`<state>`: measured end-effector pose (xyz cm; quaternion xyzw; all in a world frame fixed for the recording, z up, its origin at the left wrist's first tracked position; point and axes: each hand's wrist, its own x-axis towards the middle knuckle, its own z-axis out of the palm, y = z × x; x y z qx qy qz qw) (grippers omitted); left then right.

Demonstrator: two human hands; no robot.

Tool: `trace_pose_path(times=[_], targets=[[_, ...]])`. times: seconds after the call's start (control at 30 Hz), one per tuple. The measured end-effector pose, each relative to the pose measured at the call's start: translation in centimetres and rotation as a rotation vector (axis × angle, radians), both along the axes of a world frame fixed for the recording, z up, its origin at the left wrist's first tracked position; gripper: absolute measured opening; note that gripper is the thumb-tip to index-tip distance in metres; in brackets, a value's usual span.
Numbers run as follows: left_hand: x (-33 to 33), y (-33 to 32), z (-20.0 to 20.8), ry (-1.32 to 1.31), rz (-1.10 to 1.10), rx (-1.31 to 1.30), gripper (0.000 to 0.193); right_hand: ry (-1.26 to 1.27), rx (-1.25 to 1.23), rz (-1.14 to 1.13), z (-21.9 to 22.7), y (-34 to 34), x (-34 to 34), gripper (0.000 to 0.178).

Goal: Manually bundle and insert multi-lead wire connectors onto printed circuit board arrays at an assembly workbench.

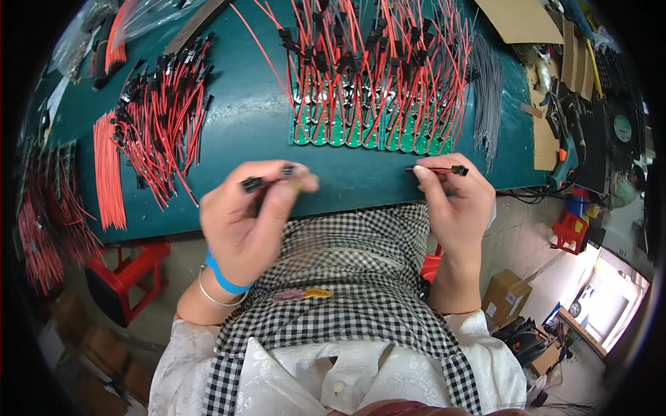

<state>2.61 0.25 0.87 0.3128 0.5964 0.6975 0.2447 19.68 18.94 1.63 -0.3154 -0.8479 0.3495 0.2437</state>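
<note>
White fabric collar (409,378) foremost, our left hand (239,218) grips black plastic plugs (252,184), right hand (459,208) pinches a black-plugged lead (458,170); green circuit boards (340,135) look wired, loose red leads (163,114) remain.

A white fabric blouse (170,364) with a tonal pattern has a pointed collar (258,378) and a pale round button (338,387). Over it lies a black-and-white gingham cloth apron (368,312) with matching wide shoulder straps (223,385) and a small pink-and-yellow patch (305,295). Below the left hand (239,218), a flat bright-blue band (227,281) and a thin silver-coloured bangle (223,304) circle the wrist.
</note>
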Motion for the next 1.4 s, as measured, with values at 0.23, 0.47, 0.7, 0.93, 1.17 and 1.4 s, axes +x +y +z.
trace_pose_path(times=[0.23,0.47,0.7,0.93,1.17,1.4], targets=[[-1.1,-0.5,-1.4,0.287,-0.009,-0.372,0.007,0.190,-0.172,-0.148,-2.1,0.7,-0.9,0.008],[-1.3,-1.0,-1.9,0.188,0.004,-0.327,0.010,0.169,-0.093,-0.156,-2.8,0.4,-1.3,0.007],[-1.5,-1.2,-2.3,0.209,-0.017,-0.303,0.015,0.171,-0.053,-0.173,-3.3,0.4,-1.3,0.009],[-1.3,-1.1,-1.6,0.179,0.005,-0.329,0.008,0.169,0.039,-0.218,-3.4,-0.3,-1.8,0.013],[-1.1,-1.1,-1.7,0.149,-0.013,-0.308,0.010,0.034,0.162,-0.086,-2.6,-0.2,-2.3,0.018],[0.4,-0.1,-0.5,-0.150,-0.168,-0.208,0.013,0.037,0.291,-0.087,-3.1,0.1,-3.5,0.019]])
